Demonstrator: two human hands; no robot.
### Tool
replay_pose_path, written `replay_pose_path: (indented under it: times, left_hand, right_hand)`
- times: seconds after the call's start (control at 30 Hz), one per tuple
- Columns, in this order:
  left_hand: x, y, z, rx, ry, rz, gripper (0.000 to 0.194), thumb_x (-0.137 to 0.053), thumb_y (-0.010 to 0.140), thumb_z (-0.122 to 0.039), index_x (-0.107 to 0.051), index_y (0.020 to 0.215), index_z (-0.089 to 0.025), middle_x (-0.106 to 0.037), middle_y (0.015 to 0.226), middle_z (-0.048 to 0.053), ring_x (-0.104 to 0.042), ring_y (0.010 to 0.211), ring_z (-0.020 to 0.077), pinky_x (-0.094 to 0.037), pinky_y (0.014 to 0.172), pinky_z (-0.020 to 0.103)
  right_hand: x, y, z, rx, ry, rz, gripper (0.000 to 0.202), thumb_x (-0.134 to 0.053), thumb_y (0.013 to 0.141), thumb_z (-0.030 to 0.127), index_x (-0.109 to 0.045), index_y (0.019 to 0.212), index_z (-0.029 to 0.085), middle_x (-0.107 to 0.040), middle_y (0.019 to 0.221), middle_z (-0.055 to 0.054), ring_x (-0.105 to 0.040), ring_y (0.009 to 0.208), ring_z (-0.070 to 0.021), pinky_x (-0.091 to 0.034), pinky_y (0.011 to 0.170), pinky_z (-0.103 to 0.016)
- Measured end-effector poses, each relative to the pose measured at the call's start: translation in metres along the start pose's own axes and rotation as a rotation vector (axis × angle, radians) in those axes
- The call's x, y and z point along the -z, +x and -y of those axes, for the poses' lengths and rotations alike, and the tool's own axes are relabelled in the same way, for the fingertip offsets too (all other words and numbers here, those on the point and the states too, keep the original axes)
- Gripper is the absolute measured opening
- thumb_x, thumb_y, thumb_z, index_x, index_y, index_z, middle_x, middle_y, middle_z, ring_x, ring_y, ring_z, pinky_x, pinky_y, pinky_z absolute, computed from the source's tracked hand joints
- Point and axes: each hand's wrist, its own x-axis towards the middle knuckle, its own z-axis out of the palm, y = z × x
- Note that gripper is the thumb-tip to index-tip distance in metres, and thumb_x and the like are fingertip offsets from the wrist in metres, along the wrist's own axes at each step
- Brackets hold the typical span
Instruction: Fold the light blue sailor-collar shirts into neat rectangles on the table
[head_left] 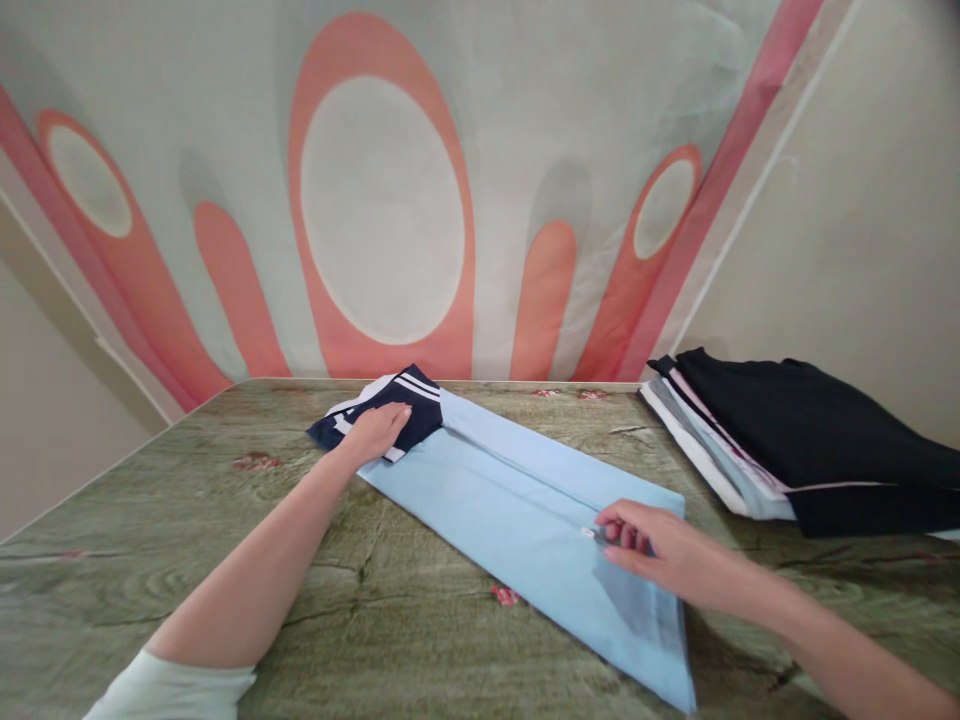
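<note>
A light blue garment (517, 480) lies on the table, folded into a long strip that slants from back left to front right. At its far end is a navy collar (420, 412) with white stripes. My left hand (381, 430) rests on this collar, fingers stretched out and flat. Over the near right part of the garment is my right hand (637, 540), its fingers loosely curled and the thumb apart from them. A small white tag (588, 533) shows just beside its fingertips. Whether these fingers touch the cloth is hard to make out.
A stack of folded clothes (817, 430), black on top with white, grey and pink layers below, sits at the right. The table (315, 610) has a wood-grain cover with small red flowers. Behind its far edge hangs a grey backdrop (510, 120) with coral shapes.
</note>
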Motion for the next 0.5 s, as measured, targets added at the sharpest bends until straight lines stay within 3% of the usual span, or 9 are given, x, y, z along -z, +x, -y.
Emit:
replay_pose_path:
  times: [0.17,0.33,0.5]
  left_hand:
    - [-0.007,-0.001,0.012,0.002,0.019,0.029,0.053,-0.018,0.093,-0.040,-0.053,0.121,-0.012,-0.051,0.129,0.010,-0.042,0.123,0.0202,-0.032,0.101,0.034]
    - [-0.016,-0.001,0.018,0.003,0.037,0.046,0.052,-0.018,0.094,-0.042,-0.049,0.126,-0.015,-0.044,0.135,0.008,-0.035,0.128,0.0217,-0.029,0.102,0.038]
    - [-0.019,-0.002,0.021,0.002,0.036,0.054,0.051,-0.017,0.094,-0.042,-0.047,0.128,-0.019,-0.042,0.137,0.007,-0.032,0.129,0.0220,-0.027,0.103,0.040]
  right_hand:
    - [-0.012,-0.007,0.012,-0.108,-0.116,0.012,0.031,-0.056,0.075,0.041,-0.053,0.098,0.020,-0.059,0.078,-0.001,-0.053,0.071,-0.0161,-0.038,0.065,-0.026]
    - [-0.007,-0.009,0.022,-0.158,-0.156,0.121,0.024,-0.059,0.070,0.039,-0.054,0.067,0.016,-0.057,0.069,0.000,-0.051,0.067,-0.0163,-0.033,0.058,-0.025]
    - [0.003,-0.011,0.027,-0.130,0.115,0.244,0.023,-0.061,0.066,0.032,-0.058,0.080,0.014,-0.057,0.077,0.001,-0.050,0.073,-0.0155,-0.037,0.060,-0.022]
